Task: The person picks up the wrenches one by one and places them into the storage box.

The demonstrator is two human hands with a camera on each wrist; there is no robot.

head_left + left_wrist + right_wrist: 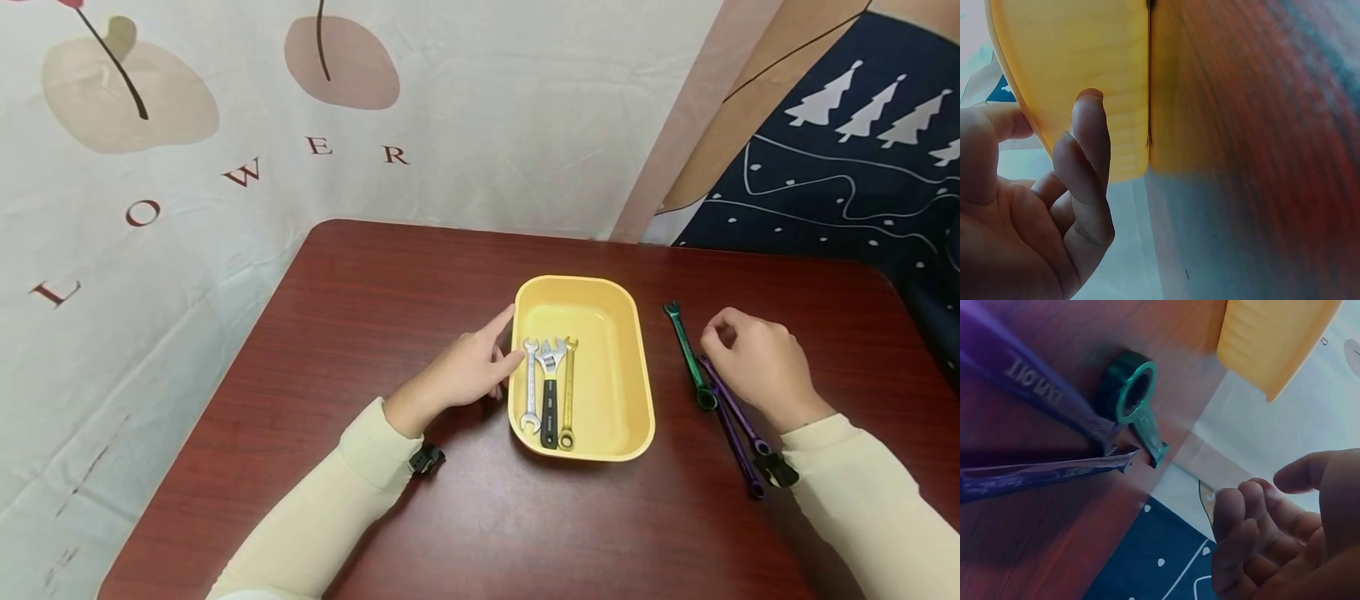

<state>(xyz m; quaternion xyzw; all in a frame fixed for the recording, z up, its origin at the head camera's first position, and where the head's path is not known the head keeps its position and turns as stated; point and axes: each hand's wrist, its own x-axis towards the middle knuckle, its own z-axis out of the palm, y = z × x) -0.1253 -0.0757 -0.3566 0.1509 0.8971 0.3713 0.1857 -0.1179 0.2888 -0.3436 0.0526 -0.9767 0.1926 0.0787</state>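
My left hand (468, 367) holds the left rim of a yellow bin (645, 400), thumb over the edge and the other fingers along the outer wall. In the left wrist view the thumb (1013, 122) is at the rim. Inside the bin lie a silver open-end wrench (531, 387), an adjustable wrench (550, 408) with a black handle, and a gold combination wrench (569, 396). My right hand (761, 362), fingers loosely curled and holding nothing, hovers beside a green ratchet wrench (686, 350) and two purple wrenches (1054, 472). Both purple ones are partly hidden in the head view.
The dark red-brown table (397, 292) ends at a white printed cloth (487, 108) behind it. A navy cloth with white trees (840, 167) hangs at the right. Black straps (426, 459) sit at both wrists.
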